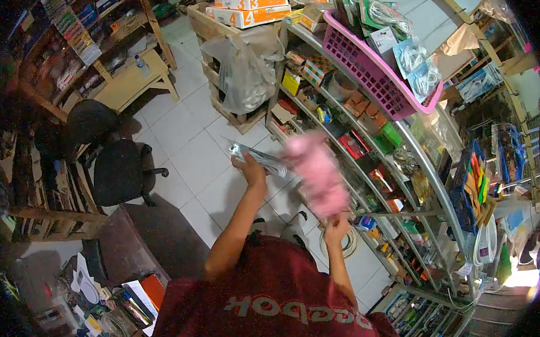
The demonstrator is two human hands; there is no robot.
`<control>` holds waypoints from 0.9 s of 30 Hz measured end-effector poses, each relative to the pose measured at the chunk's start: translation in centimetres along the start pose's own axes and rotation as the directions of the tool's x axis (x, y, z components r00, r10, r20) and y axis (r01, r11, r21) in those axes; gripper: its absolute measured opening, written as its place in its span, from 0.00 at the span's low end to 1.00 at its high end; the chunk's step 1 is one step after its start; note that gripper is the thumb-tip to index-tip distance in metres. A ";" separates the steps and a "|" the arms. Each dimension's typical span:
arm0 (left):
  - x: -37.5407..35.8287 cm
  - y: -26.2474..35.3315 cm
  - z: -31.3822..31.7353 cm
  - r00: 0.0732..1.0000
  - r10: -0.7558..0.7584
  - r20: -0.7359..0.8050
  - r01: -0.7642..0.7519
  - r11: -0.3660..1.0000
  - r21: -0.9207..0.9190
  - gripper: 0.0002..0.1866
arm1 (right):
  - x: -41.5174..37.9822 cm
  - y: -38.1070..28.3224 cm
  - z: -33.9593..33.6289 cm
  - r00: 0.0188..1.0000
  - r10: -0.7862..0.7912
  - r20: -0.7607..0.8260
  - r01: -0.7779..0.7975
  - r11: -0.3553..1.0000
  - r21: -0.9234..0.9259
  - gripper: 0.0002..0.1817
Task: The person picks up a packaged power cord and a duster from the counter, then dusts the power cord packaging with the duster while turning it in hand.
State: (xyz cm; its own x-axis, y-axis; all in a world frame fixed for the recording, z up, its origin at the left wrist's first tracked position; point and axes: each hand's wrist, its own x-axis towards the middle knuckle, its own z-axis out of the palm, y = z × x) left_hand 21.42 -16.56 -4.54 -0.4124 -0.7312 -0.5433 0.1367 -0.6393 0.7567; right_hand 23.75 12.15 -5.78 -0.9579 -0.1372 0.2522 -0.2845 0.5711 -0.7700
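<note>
My left hand (251, 171) is closed around a long silvery packet (258, 157), shiny like clear plastic wrap, held out in front of my body. In my right hand (335, 228) the lower end of a pink cloth (320, 176) is gripped. The cloth is smeared by motion and stretches up and forward from my fingers, its left side overlapping the packet's right end in this view. What lies inside the packet is too small to make out.
Metal shelving (366, 122) packed with small goods runs along my right, topped by a pink basket (369, 70) of packaged items. Ahead stands a wooden crate (211, 79) with plastic bags. Black chairs (120, 171) and a cluttered desk (132, 238) are left. Coiled cable (350, 242) lies low right.
</note>
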 end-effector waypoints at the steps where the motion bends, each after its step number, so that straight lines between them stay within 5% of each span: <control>1: -0.7 0.6 0.2 0.999 -0.041 0.030 0.043 0.997 -0.064 0.34 | 0.4 0.3 0.2 0.969 -0.230 0.092 0.229 0.973 0.017 0.11; 5: 0.7 -0.3 0.4 0.989 -0.146 0.028 0.147 0.989 -0.034 0.34 | 0.1 1.3 2.4 0.997 0.069 0.028 -0.067 0.996 -0.055 0.09; 8: 3.4 -2.4 -0.8 0.932 -0.348 0.105 0.356 0.931 -0.080 0.30 | -0.6 3.6 4.3 0.993 0.054 -0.106 -0.043 0.993 0.109 0.09; 9: 5.8 -5.1 -1.7 0.950 -0.067 0.305 0.076 0.997 -0.019 0.26 | -0.2 3.2 4.0 0.991 -0.089 -0.099 0.095 0.993 0.063 0.09; 10: 8.7 -8.8 -2.8 0.843 0.198 0.500 -0.217 0.976 -0.021 0.24 | 0.4 2.3 3.4 0.969 -0.229 -0.089 0.232 0.973 0.018 0.09; 11: 9.1 -9.3 -2.7 0.797 0.211 0.566 -0.200 0.976 -0.082 0.24 | 0.7 1.7 3.0 0.929 -0.362 -0.075 0.361 0.932 -0.026 0.09; 12: 9.6 -9.9 -2.6 0.746 0.222 0.628 -0.173 0.975 -0.139 0.25 | 0.8 1.9 2.6 0.964 -0.264 -0.041 0.264 0.964 -0.006 0.10; 13: 7.8 -7.8 -1.6 0.801 0.002 0.599 0.151 0.967 -0.205 0.25 | 1.1 2.3 2.0 0.986 -0.166 -0.006 0.166 0.986 0.012 0.11; 16: -0.7 2.0 1.0 0.709 -0.414 0.570 0.498 0.867 0.011 0.30 | 0.8 4.8 2.1 0.998 -0.065 -0.013 0.066 0.994 0.090 0.11; 18: -2.3 3.0 2.3 0.719 -0.488 0.494 0.511 0.854 0.099 0.31 | -0.1 8.5 3.0 0.999 -0.044 -0.018 0.046 0.990 0.130 0.10; 20: 2.4 -2.1 1.7 0.681 -0.447 0.581 0.542 0.840 0.012 0.32 | 0.0 7.8 3.2 0.964 -0.217 -0.157 0.239 0.961 0.138 0.09; 22: 1.7 -1.5 1.9 0.693 -0.339 0.636 0.413 0.910 0.035 0.32 | 0.4 7.3 2.8 0.923 -0.333 -0.194 0.346 0.937 0.037 0.11; 24: -0.1 -0.5 1.6 0.703 -0.176 0.690 0.092 0.983 0.157 0.31 | 1.0 7.1 1.6 0.914 -0.385 -0.129 0.364 0.917 -0.161 0.16; 25: -0.1 -0.8 1.8 0.733 -0.264 0.627 0.233 0.963 0.134 0.29 | 1.5 4.7 0.5 0.996 -0.077 -0.048 0.084 0.985 0.152 0.17; 27: -0.3 -0.9 2.7 0.746 -0.443 0.498 0.489 0.871 0.043 0.26 | 1.8 5.6 0.2 0.961 0.236 -0.144 -0.146 0.875 0.462 0.15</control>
State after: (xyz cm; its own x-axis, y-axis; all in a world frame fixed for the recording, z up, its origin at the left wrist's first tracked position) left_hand 18.97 -15.13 -4.03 -0.8168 -0.1437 -0.5588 -0.1210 -0.9043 0.4094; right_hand 20.42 14.96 -9.77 -0.9822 0.1201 0.1448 -0.1268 0.1458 -0.9812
